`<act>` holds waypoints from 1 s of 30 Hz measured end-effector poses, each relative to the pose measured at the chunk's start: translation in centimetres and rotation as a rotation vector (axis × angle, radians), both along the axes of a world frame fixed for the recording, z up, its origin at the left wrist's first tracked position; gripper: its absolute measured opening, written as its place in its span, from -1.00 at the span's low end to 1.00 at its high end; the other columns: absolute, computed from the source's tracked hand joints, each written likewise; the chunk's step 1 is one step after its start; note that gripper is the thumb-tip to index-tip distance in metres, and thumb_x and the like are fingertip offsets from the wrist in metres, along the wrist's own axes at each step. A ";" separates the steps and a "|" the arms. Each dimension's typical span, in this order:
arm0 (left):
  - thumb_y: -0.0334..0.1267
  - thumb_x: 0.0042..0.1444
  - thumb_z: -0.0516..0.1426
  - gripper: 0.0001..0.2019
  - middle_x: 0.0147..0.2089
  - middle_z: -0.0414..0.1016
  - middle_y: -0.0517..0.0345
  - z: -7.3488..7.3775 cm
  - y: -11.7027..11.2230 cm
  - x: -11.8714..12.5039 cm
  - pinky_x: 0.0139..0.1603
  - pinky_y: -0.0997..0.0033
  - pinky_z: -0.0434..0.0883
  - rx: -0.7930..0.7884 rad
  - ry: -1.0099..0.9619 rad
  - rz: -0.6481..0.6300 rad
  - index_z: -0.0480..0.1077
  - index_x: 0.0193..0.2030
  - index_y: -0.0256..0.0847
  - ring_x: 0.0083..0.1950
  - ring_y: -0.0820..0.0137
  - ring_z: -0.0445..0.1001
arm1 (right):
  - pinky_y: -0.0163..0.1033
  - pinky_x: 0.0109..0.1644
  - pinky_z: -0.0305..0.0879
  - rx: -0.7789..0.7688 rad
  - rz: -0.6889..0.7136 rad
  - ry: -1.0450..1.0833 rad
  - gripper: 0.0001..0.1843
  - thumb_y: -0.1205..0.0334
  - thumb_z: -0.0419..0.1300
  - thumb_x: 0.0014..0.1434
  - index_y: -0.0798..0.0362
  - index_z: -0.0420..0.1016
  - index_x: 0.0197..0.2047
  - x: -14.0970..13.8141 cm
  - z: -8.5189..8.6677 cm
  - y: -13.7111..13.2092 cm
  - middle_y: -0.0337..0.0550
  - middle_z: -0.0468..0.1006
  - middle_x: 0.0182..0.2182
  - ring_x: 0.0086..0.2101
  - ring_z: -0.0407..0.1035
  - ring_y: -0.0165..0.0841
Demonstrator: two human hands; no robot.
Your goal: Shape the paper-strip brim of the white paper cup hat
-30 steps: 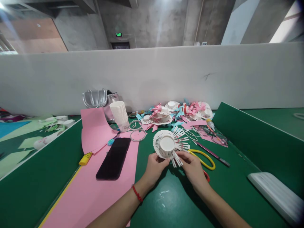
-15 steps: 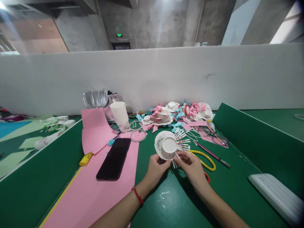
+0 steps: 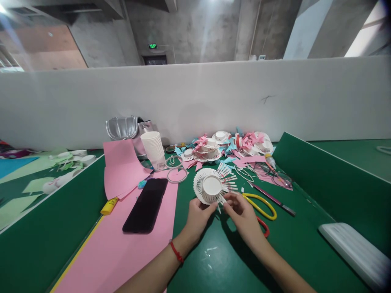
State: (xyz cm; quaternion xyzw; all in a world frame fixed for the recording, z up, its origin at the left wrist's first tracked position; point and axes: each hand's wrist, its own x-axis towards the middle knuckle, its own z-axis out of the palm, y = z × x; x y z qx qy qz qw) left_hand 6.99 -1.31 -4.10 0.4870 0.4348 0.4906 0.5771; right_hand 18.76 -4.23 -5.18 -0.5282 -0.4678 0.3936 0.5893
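Observation:
A white paper cup (image 3: 211, 185), its wall cut into strips that fan out round the base, is between my two hands. On its left side the strips are folded into a scalloped rim; on the right they stick out straight and loose. My left hand (image 3: 198, 213) pinches the lower left edge of the rim. With thumb and fingers closed, my right hand (image 3: 240, 209) grips a strip at the lower right. Scissors with a yellow and a red handle (image 3: 271, 215) lie beside my right hand, partly hidden by it.
Left are a black phone (image 3: 146, 205) on pink paper (image 3: 91, 252), stacked paper cups (image 3: 153, 148) and tape rings (image 3: 177, 175). Finished cut-cup pieces (image 3: 210, 152) and paper scraps pile up behind. A purple pen-like tool (image 3: 275, 198) and glasses (image 3: 282, 178) lie right, between green dividers (image 3: 332, 179).
The cut cup has moved slightly left, and my left hand with it. My right fingers have shifted a little apart from the rim, still on a strip.

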 end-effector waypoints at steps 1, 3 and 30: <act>-0.37 -0.28 0.22 -0.82 -0.39 0.53 0.06 0.0 0.0 0.0 -0.32 0.46 0.32 -0.001 0.000 0.017 0.45 -0.43 -0.37 -0.39 0.39 0.42 | -0.33 -0.44 0.22 0.016 -0.015 -0.022 -0.80 0.17 0.17 -0.06 0.09 0.34 -0.36 0.1 0.3 -0.1 -0.25 0.37 -0.54 -0.51 0.27 -0.41; -0.37 -0.29 0.22 -0.79 -0.38 0.53 0.05 -0.1 0.1 0.0 -0.30 0.45 0.32 0.003 0.007 0.037 0.44 -0.41 -0.38 -0.38 0.38 0.42 | -0.35 -0.46 0.20 0.045 -0.032 -0.061 -0.84 0.17 0.15 -0.04 0.08 0.34 -0.40 0.2 0.8 -0.2 -0.26 0.35 -0.55 -0.52 0.25 -0.42; -0.34 -0.27 0.19 -0.92 -0.71 0.27 0.29 0.4 -0.1 -0.1 -0.54 0.55 0.16 -0.024 0.040 -0.013 0.40 -0.62 -0.33 -0.60 0.54 0.19 | -0.32 -0.38 0.21 0.077 0.055 -0.448 -0.94 0.37 0.07 -0.05 0.07 0.34 -0.45 -0.2 0.7 -0.5 -0.20 0.45 -0.50 -0.46 0.31 -0.36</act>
